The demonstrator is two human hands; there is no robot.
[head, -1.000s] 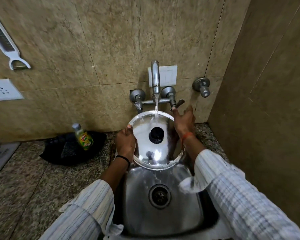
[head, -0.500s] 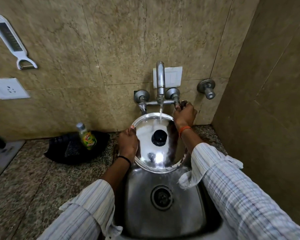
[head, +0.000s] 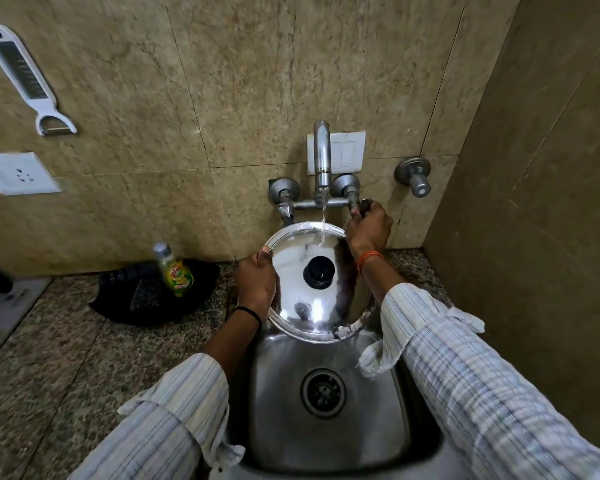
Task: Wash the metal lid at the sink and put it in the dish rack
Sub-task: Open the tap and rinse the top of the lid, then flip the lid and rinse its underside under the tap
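A speckled granite countertop (head: pixel 66 348) runs along the foot of the tan tiled wall and carries a stainless steel sink (head: pixel 388 403) set into it, its round drain (head: pixel 323 393) showing in the basin floor. On the counter left of the sink lies a crumpled black bag or cloth (head: pixel 136 299), pushed back against the wall, with a small green-and-yellow dish soap bottle (head: pixel 174 270) standing on it, its cap tilted toward the wall. At the far left edge a flat pale grey object (head: pixel 4 306) rests on the counter, cut off by the frame, too little of it visible to name.
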